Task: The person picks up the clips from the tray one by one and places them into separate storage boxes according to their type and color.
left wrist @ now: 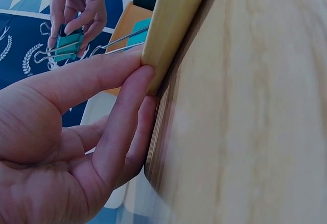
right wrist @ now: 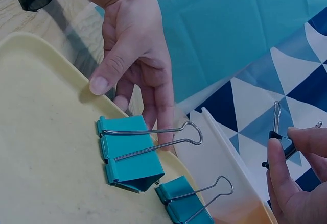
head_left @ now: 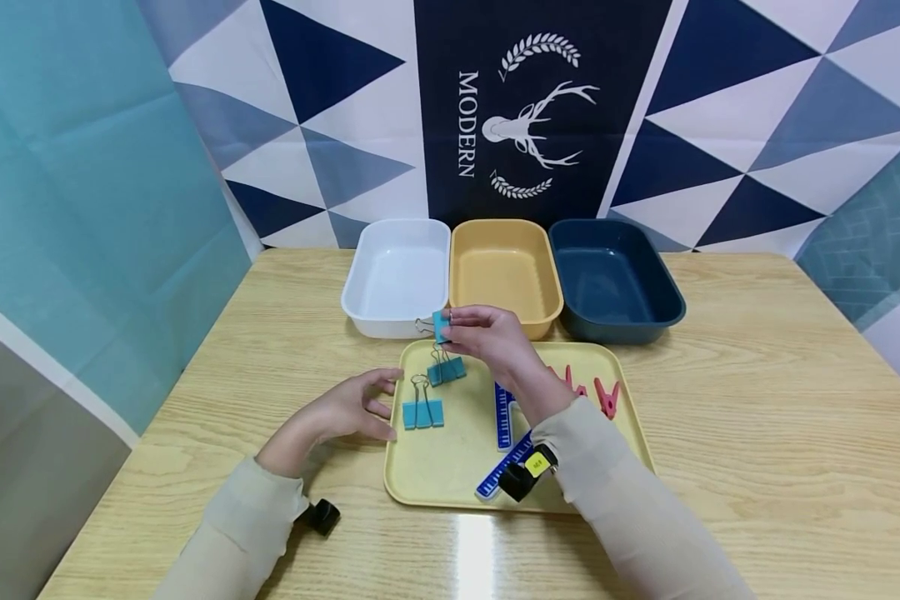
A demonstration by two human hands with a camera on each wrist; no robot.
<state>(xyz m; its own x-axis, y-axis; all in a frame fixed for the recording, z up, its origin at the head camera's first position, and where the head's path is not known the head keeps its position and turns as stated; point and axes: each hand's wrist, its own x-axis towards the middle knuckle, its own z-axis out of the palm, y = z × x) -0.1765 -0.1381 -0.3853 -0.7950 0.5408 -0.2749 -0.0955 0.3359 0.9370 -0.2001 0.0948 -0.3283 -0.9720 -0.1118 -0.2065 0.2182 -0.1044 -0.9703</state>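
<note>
In front of the white and yellow bins, my right hand (head_left: 495,337) pinches a teal binder clip (head_left: 441,327) between thumb and fingertips, raised over the far edge of the yellow tray (head_left: 450,475). Its wire handles stick out to the left in the head view. My left hand (head_left: 352,408) rests its fingertips against the tray's left rim, thumb and fingers spread along it, as the left wrist view also shows. Just inside that rim lies a second teal binder clip (head_left: 423,414). A third binder clip (head_left: 447,371) lies farther back, below the raised one.
Blue-and-white ruler-like pieces (head_left: 504,417) and red clothespins (head_left: 607,398) lie on the tray, partly hidden by my right arm. Behind it stand a white bin (head_left: 397,325), a yellow bin (head_left: 506,242) and a dark blue bin (head_left: 618,329), against a patterned cloth (head_left: 360,108).
</note>
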